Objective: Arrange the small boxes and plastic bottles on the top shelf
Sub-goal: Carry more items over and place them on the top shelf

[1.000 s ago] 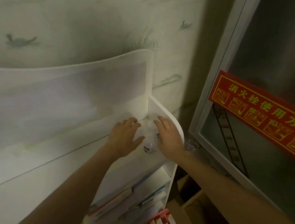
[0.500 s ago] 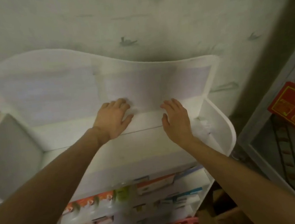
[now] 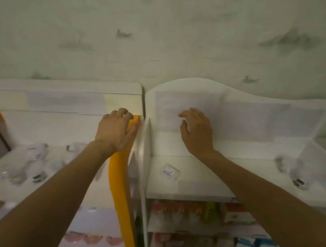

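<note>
From your head camera, your left hand (image 3: 116, 132) reaches up to the far right corner of the white left-hand shelf unit (image 3: 59, 123), its fingers curled at the back panel and its thumb lying on the top of the curved orange side strip (image 3: 120, 182); whether those fingers pinch anything you cannot tell. Your right hand (image 3: 197, 133) hovers with fingers spread and relaxed, holding nothing, over the back of the white top shelf with the wavy back panel (image 3: 244, 154). Just below and to the left of that right hand lies a small flat white box with blue print (image 3: 170, 172), resting on the shelf and apart from the hand. Well to the right of your right hand, in the shelf's far corner, clear plastic bottles with dark-printed labels (image 3: 295, 174) lie blurred together. To the left of your left arm, more clear plastic bottles (image 3: 34, 166) lie scattered on the other unit's top. Below both arms, lower shelves hold rows of coloured boxes (image 3: 191, 214).
</note>
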The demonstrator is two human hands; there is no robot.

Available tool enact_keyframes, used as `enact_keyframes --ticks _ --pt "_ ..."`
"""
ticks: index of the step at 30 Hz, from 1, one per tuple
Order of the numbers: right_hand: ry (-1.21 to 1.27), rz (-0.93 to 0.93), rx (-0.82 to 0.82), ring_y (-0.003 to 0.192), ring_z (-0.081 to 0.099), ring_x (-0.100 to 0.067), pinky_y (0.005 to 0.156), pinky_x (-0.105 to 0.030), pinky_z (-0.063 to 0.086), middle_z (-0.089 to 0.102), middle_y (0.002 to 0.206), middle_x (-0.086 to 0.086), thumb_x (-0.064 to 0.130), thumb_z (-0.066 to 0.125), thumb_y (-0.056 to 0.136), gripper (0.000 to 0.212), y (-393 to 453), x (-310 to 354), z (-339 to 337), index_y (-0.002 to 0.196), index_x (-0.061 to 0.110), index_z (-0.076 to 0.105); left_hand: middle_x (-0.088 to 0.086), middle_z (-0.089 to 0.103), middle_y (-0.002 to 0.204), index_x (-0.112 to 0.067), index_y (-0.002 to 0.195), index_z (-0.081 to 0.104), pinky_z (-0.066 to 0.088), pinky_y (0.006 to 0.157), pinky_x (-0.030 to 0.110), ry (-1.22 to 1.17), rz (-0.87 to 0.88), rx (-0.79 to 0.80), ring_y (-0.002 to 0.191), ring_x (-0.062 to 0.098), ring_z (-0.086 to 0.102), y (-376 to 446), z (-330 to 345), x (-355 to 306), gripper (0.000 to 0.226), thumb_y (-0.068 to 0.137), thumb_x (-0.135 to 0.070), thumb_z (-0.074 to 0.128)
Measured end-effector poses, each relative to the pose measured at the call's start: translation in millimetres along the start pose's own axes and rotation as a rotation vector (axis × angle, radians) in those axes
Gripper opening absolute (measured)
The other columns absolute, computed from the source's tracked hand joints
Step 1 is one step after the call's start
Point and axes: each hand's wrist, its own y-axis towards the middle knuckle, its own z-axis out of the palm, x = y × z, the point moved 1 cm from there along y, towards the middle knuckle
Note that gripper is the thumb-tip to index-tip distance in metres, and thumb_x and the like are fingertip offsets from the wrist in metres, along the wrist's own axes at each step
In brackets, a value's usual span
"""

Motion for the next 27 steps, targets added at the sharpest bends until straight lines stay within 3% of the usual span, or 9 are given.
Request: enact_keyframes --ticks 4,7,9,12,18,22,27 --pt "0.112 -0.040 0.033 0.122 0.054 -0.022 0.100 -0.032 0.039 0.068 0.116 -0.002 0.010 0.057 0.090 0.023 3.9 96.1 32.1 0.109 0.016 0.068 0.003 0.060 0.128 -0.019 0.120 0.063 0.050 0.085 0.039 0.011 -0.090 0.011 0.106 0.025 0.060 -58.7 -38.8 78.3 0.041 0.100 -0.047 0.041" --pt "0.170 -0.112 0.041 0.113 0.056 -0.022 0.090 -0.038 0.046 0.066 0.110 -0.001 0.010 0.056 0.085 0.024 -0.6 157.0 56.2 0.106 0.016 0.066 0.002 0.058 0.130 -0.019 0.123 0.061 0.048 0.085 0.037 0.069 -0.118 0.112 0.108 0.025 0.058 -100.1 -55.2 132.8 0.039 0.098 -0.046 0.045" --pt "0.192 -0.134 0.073 0.117 0.055 -0.021 0.091 -0.037 0.045 0.065 0.112 0.001 0.014 0.053 0.085 0.026 -6.8 191.4 73.3 0.107 0.017 0.066 0.002 0.056 0.131 -0.020 0.124 0.060 0.049 0.085 0.037 0.083 -0.180 0.168 0.107 0.024 0.058 -125.4 -62.3 164.9 0.040 0.097 -0.047 0.047" --pt "0.198 -0.187 0.102 0.123 0.053 -0.019 0.095 -0.034 0.042 0.065 0.115 0.002 0.015 0.054 0.088 0.025 -14.7 229.3 98.8 0.110 0.018 0.066 0.001 0.056 0.130 -0.022 0.124 0.060 0.052 0.085 0.037 0.087 -0.289 0.193 0.104 0.022 0.058 -158.1 -67.3 202.3 0.040 0.096 -0.048 0.049" --pt "0.232 -0.175 0.139 0.111 0.058 -0.020 0.086 -0.037 0.049 0.066 0.110 0.000 0.010 0.058 0.086 0.024 -14.9 279.2 153.3 0.108 0.016 0.067 -0.001 0.057 0.128 -0.026 0.125 0.059 0.053 0.087 0.035 0.097 -0.430 0.286 0.104 0.020 0.058 -207.1 -55.0 267.5 0.040 0.093 -0.049 0.053" --pt "0.197 -0.153 0.295 0.117 0.054 -0.021 0.091 -0.035 0.045 0.066 0.117 -0.001 0.013 0.057 0.089 0.027 -10.1 302.5 207.2 0.114 0.015 0.067 -0.003 0.057 0.131 -0.027 0.127 0.058 0.054 0.084 0.029 0.139 -0.501 0.353 0.107 0.019 0.058 -218.4 -46.3 308.8 0.040 0.093 -0.048 0.057" --pt "0.163 -0.091 0.613 0.127 0.046 -0.023 0.100 -0.036 0.043 0.061 0.128 -0.003 0.021 0.054 0.094 0.035 -13.1 325.1 283.9 0.128 0.015 0.059 -0.001 0.055 0.132 -0.026 0.132 0.053 0.056 0.075 0.027 0.174 -0.603 0.438 0.104 0.017 0.059 -215.1 -34.7 370.1 0.045 0.093 -0.048 0.059"
